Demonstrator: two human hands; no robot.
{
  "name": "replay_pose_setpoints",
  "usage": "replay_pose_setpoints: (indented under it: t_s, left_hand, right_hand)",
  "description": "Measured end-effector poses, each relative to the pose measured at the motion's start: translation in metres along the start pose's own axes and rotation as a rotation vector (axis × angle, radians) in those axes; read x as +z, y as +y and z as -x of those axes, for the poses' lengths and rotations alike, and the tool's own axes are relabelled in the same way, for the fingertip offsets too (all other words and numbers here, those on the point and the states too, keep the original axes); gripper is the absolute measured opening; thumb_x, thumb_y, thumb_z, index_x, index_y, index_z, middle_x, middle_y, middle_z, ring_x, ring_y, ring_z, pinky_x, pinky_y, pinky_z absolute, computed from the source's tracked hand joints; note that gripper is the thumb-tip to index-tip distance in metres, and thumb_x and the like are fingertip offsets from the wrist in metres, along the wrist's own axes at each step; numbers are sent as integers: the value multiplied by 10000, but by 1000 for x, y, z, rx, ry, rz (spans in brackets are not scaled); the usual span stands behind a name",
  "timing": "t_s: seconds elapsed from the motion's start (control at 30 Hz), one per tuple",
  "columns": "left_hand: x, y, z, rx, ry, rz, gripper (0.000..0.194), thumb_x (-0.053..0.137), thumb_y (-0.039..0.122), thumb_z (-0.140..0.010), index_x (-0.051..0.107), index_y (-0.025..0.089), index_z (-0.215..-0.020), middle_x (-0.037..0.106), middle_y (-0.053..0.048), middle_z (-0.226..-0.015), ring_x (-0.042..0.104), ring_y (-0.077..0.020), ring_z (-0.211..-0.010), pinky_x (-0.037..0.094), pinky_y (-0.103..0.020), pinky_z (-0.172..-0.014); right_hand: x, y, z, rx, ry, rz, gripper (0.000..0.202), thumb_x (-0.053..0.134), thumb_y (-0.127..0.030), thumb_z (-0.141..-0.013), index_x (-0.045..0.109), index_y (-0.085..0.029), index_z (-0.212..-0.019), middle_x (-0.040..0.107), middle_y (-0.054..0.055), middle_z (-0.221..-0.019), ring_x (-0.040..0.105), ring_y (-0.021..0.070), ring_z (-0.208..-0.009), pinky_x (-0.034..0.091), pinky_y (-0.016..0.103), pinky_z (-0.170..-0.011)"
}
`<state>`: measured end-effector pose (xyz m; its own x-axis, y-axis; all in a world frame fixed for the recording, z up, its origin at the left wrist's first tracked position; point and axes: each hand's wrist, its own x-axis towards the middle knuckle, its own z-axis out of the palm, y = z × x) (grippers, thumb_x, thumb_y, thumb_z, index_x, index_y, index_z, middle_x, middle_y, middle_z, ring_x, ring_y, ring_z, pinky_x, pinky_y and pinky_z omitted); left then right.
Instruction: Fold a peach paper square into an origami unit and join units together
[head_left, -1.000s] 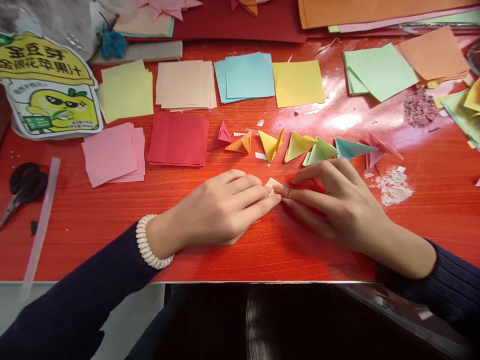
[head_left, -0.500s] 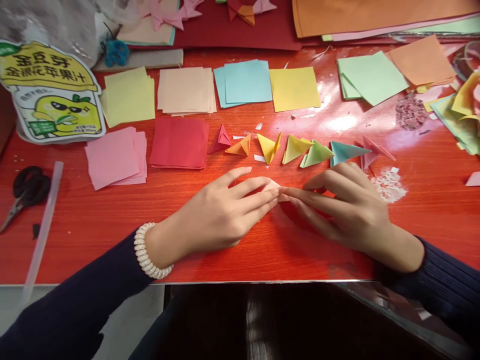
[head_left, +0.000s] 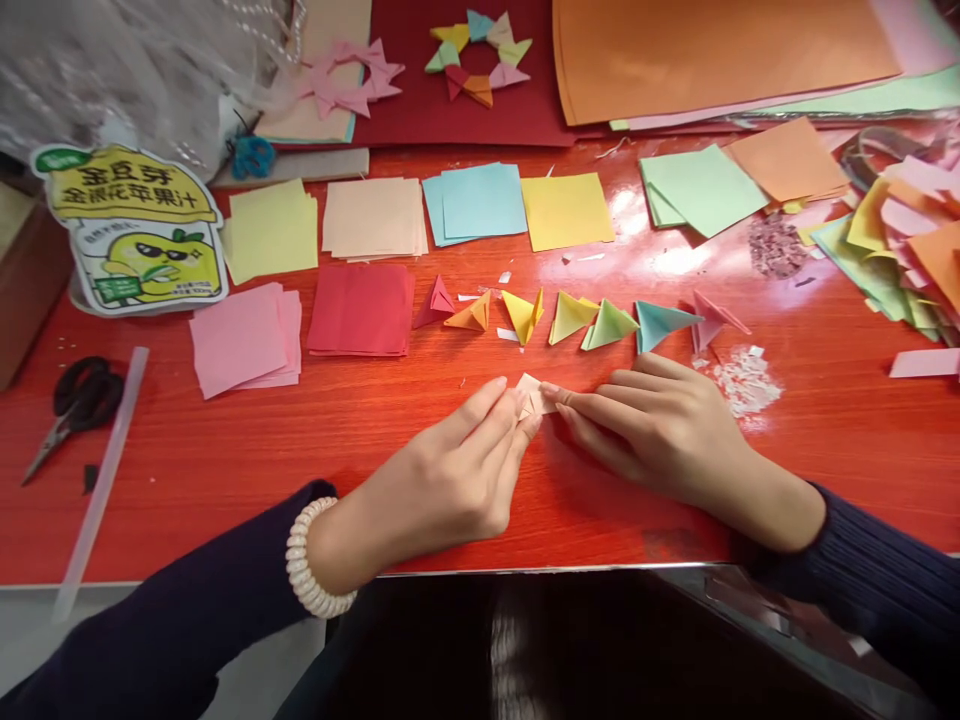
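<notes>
A small folded piece of cream paper (head_left: 531, 394) is pinched between my two hands, low over the red table. The fingertips of my left hand (head_left: 442, 465) are closed on its left side and hide part of it. My right hand (head_left: 667, 425) grips its right end between thumb and forefinger, the other fingers curled. Just beyond the hands runs a row of folded paper pieces: red (head_left: 434, 302), orange (head_left: 471, 313), yellow (head_left: 523, 316), light yellow (head_left: 571, 317), green (head_left: 609, 325), blue (head_left: 664, 323) and pink (head_left: 714, 318).
Paper squares lie in stacks, among them red (head_left: 360, 310), pink (head_left: 240, 340) and blue (head_left: 480, 203). Black scissors (head_left: 86, 392) and a clear stick (head_left: 105, 480) lie at left, below a juice pouch (head_left: 150, 235). Two paper rings, one multicoloured (head_left: 452, 78), rest at the back.
My left fingers, spread flat over the paper before, have drawn together into a pinch, so more of the paper shows. The view has tilted up, bringing the paper rings fully into sight.
</notes>
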<state>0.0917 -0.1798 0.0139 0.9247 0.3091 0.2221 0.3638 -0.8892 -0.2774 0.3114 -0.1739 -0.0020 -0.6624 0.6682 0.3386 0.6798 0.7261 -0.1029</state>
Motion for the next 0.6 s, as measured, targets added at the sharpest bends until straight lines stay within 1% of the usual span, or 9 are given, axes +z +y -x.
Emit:
replay_pose_setpoints:
  t_s: [0.07, 0.17, 0.23, 0.3, 0.33, 0.4, 0.5, 0.53, 0.6]
  left_hand:
    - [-1, -1, -1, -20, 11, 46, 339, 516, 117, -850, 542, -26, -1157, 619, -164, -1141, 570, -255, -1076, 386, -416, -1012]
    - [4, -8, -2, -119, 44, 234, 290, 473, 86, -850, 582, 51, -1116, 664, -99, -1043, 597, -215, -965, 433, -390, -917]
    - [10, -12, -5, -221, 58, 334, 291, 466, 120, -865, 564, 91, -1138, 658, -78, -1014, 583, -194, -900, 456, -358, -816]
    - [16, -14, -8, -335, 48, 381, 299, 472, 197, -887, 534, 109, -1166, 627, -91, -1028, 549, -198, -894, 449, -344, -757]
    - [18, -14, -10, -387, 29, 407, 293, 470, 233, -896, 533, 113, -1155, 608, -99, -1034, 532, -202, -906, 444, -343, -754]
    - [20, -13, -15, -471, -18, 482, 254, 456, 282, -907, 561, 116, -1068, 571, -110, -1040, 503, -203, -927, 434, -344, -782]
    - [17, -12, -19, -542, -83, 615, 249, 421, 320, -921, 566, 117, -918, 540, -106, -1030, 471, -191, -918, 414, -346, -827]
    - [15, -12, -19, -551, -98, 650, 253, 414, 327, -923, 555, 116, -915, 538, -99, -1012, 461, -186, -903, 410, -346, -828]
    - [13, -13, -18, -555, -128, 714, 232, 428, 320, -919, 529, 120, -978, 534, -79, -979, 444, -179, -879, 409, -340, -817]
  right_hand:
    - [1, 0, 1, 9, -8, -5, 187, 529, -199, -848, 673, -125, -942, 519, -30, -480, 436, 117, -452, 306, 280, -506]
    - [3, 2, 2, 26, -20, -43, 196, 529, -210, -850, 667, -135, -966, 546, -24, -511, 465, 112, -468, 319, 275, -520]
    - [5, 3, 4, 29, -37, -81, 195, 522, -203, -855, 663, -131, -969, 573, -10, -546, 492, 115, -495, 331, 274, -532]
    - [5, 4, 5, 22, -36, -99, 203, 511, -202, -864, 658, -127, -982, 576, -5, -550, 497, 117, -501, 337, 271, -532]
    - [5, 4, 5, 21, -32, -101, 207, 507, -208, -867, 655, -131, -991, 570, -8, -542, 491, 116, -494, 339, 268, -528]
    - [4, 3, 4, 51, -16, -117, 215, 504, -216, -871, 644, -150, -1021, 574, -13, -547, 481, 111, -482, 343, 259, -520]
    - [2, 1, 1, 175, 24, -210, 241, 494, -193, -873, 610, -153, -1081, 637, 7, -638, 506, 97, -495, 372, 230, -510]
    - [1, 0, 0, 218, 41, -242, 250, 488, -187, -875, 599, -142, -1094, 646, 12, -653, 503, 91, -484, 376, 217, -495]
    - [0, -2, -2, 275, 59, -273, 260, 484, -194, -875, 583, -119, -1103, 635, 7, -634, 476, 81, -445, 372, 202, -458]
